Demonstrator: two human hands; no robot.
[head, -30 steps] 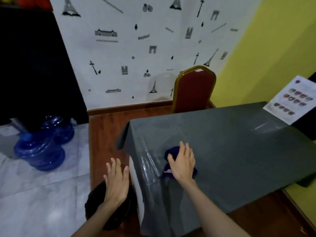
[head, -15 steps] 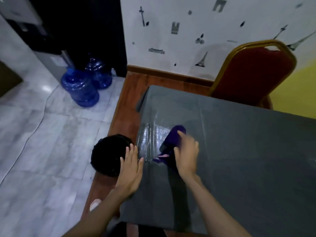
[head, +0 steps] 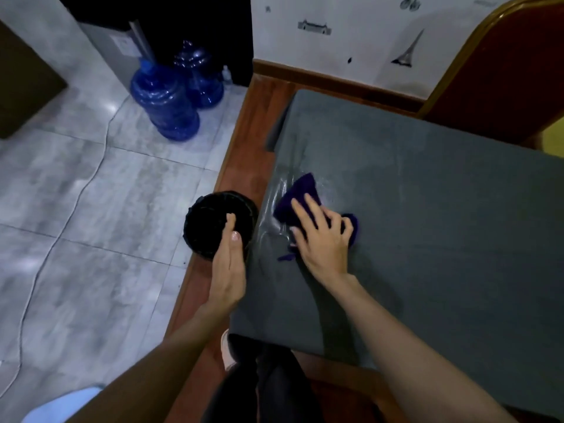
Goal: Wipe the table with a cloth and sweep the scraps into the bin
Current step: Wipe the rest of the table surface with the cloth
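A dark purple cloth (head: pixel 300 193) lies on the grey covered table (head: pixel 442 227), close to its left edge. My right hand (head: pixel 323 236) presses flat on the cloth, fingers spread over it. A round black bin (head: pixel 207 221) stands on the floor just left of that edge. My left hand (head: pixel 229 264) is held edge-on beside the table's left side, fingers straight and together, its tips over the bin's rim. No scraps show clearly on the table; the plastic cover is shiny and wrinkled beside the cloth.
Two blue water bottles (head: pixel 166 102) stand on the grey tiles at the back left. A red chair (head: pixel 500 65) with a gold frame is behind the table's far right. A thin white cable (head: pixel 79 190) runs over the tiles. My legs and shoe are below.
The camera has tilted down and left, bringing the bin fully into view. My right hand has slid the cloth toward the table's left edge. My left hand has turned edge-on over the bin.
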